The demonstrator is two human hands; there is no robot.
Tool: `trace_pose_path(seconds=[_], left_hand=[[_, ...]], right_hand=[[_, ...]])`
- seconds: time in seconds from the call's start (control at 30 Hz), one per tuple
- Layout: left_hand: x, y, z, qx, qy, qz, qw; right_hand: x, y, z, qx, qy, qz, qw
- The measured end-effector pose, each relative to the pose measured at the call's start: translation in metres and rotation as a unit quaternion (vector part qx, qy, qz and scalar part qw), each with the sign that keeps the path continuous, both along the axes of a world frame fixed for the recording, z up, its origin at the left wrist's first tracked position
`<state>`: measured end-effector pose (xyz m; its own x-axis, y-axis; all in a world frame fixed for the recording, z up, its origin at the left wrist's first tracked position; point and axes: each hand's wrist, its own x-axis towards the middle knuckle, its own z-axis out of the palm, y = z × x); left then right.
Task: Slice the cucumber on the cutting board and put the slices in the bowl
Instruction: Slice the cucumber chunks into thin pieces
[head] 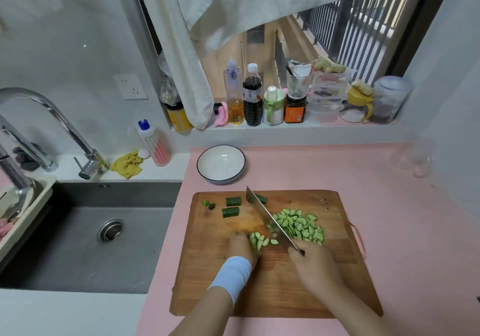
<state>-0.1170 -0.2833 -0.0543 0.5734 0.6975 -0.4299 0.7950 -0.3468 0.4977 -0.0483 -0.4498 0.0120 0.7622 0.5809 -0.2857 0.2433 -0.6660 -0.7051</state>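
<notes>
A wooden cutting board [298, 291] lies on the pink counter. My right hand [315, 265] grips the handle of a cleaver [267, 217], whose blade stands on the board beside a pile of cucumber slices [301, 225]. My left hand [242, 245], with a light blue band on the wrist, holds down a short cucumber piece with several fresh slices [258, 241] at its end. Three uncut cucumber chunks [233, 201] and a small end piece [208, 204] lie at the board's far left. A white bowl [220, 164] with a dark rim stands empty behind the board.
A grey sink [104, 232] with a chrome tap [52, 117] lies left of the board. Bottles and jars [253, 97] line the window ledge at the back. A yellow cloth [127, 164] and a dish soap bottle [153, 143] sit behind the sink.
</notes>
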Motion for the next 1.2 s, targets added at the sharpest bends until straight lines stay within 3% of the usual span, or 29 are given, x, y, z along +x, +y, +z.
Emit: trace_pose_path(seconds=[0.13, 0.47, 0.8, 1.07, 1.2], left_hand=[[0.018, -0.005, 0.000, -0.097, -0.087, 0.041, 0.991], [-0.044, 0.048, -0.012, -0.022, -0.185, 0.215, 0.959], [-0.026, 0.029, -0.014, 0.023, -0.117, 0.062, 0.991], [0.001, 0.069, -0.009, 0.171, -0.075, 0.026, 0.982], [0.012, 0.086, -0.018, 0.181, -0.048, -0.008, 0.982]], right_hand=[[-0.005, -0.003, 0.003, -0.005, -0.012, -0.016, 1.000], [-0.058, 0.027, -0.017, -0.013, 0.068, 0.013, 0.997], [-0.031, 0.005, -0.019, -0.034, 0.048, -0.084, 0.995], [-0.008, 0.013, -0.011, -0.015, 0.067, -0.063, 0.996], [-0.007, 0.024, -0.011, -0.004, 0.076, -0.047, 0.996]])
